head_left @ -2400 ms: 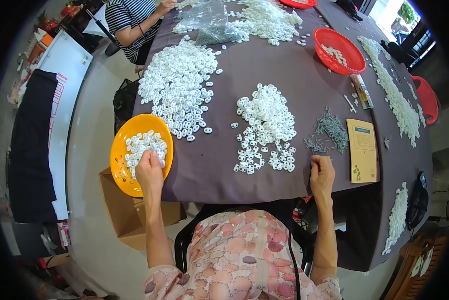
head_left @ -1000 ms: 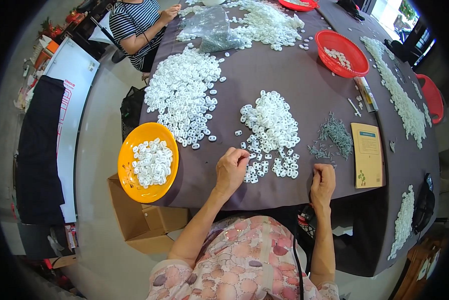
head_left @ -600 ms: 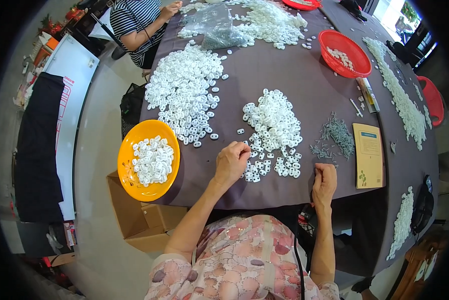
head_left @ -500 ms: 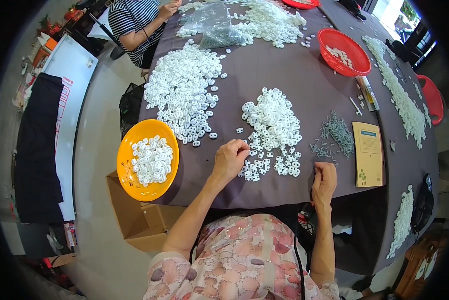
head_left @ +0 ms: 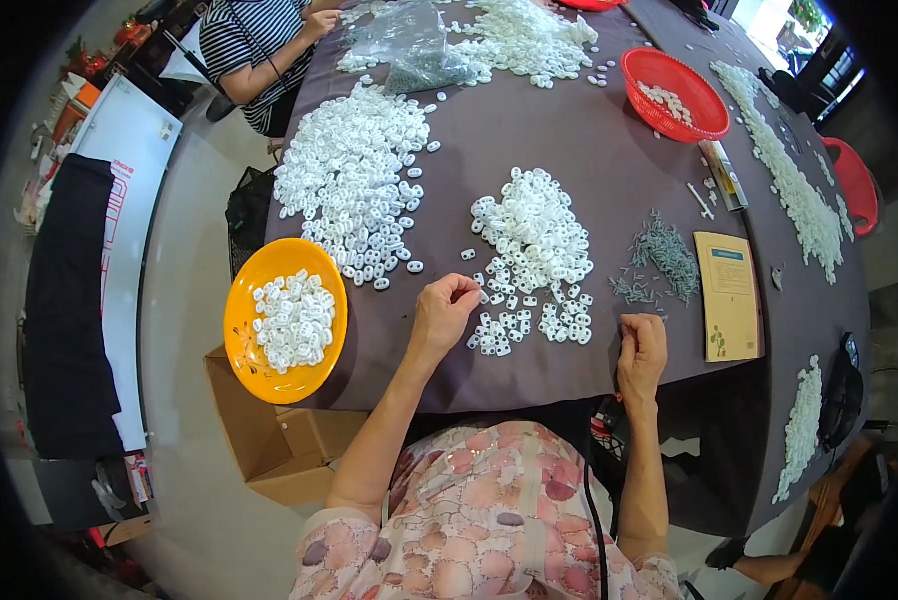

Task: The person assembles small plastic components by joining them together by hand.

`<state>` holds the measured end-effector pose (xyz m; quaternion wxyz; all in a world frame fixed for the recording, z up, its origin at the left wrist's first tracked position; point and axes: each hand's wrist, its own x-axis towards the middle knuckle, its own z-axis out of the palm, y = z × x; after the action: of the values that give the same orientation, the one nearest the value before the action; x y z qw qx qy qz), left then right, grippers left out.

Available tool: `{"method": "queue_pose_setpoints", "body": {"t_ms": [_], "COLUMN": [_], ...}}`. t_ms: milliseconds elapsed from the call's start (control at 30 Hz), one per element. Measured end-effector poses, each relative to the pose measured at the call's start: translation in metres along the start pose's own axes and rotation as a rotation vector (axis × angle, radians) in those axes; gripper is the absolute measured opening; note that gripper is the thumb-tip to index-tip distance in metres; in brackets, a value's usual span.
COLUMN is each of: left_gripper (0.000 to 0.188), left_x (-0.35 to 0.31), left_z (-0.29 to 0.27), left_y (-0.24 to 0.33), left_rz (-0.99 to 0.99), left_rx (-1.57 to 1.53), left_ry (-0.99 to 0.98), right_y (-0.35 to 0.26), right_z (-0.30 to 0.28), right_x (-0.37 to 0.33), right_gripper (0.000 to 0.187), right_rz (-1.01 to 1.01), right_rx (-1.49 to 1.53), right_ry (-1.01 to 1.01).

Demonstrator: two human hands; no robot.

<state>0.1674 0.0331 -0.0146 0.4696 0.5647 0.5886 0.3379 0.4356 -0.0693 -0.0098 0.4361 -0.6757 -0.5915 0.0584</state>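
Small white two-holed oval plastic pieces are lying heaped on the grey cloth-covered table, between the hands. The left hand is pressing thumb and fingertips together at their edge; I cannot tell if it is pinching one. The right hand is curling near thin grey rods, its grip hidden. Right of these, a tan booklet is showing print too small to read. Black cloth is partly covering a red-lettered white panel.

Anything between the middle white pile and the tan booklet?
Yes: in the head view, a heap of small gray pegs lies between the middle white pile and booklet.
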Motion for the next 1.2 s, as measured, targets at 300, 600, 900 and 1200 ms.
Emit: {"method": "queue_pose_setpoints", "body": {"t_ms": [300, 600, 900, 1200], "left_gripper": [0.006, 0.007, 0.011, 0.008], "left_x": [-0.03, -0.058, -0.069, -0.07], "left_z": [0.019, 0.05, 0.046, 0.032], "left_y": [0.025, 0.043, 0.05, 0.059], "left_rz": [-0.241, -0.324, 0.096, -0.043], "left_rx": [-0.537, -0.843, -0.286, -0.353], "left_ry": [-0.225, -0.283, -0.18, -0.264], "right_y": [-0.069, -0.086, -0.074, -0.082], "right_z": [0.015, 0.039, 0.03, 0.029], "right_x": [-0.004, -0.014, -0.008, -0.012], "right_gripper": [0.01, 0.006, 0.008, 0.011], "right_rz": [0.038, 0.296, 0.187, 0.439], "right_rx": [0.402, 0.69, 0.636, 0.892], "right_ry": [-0.152, -0.17, -0.235, -0.256]}}
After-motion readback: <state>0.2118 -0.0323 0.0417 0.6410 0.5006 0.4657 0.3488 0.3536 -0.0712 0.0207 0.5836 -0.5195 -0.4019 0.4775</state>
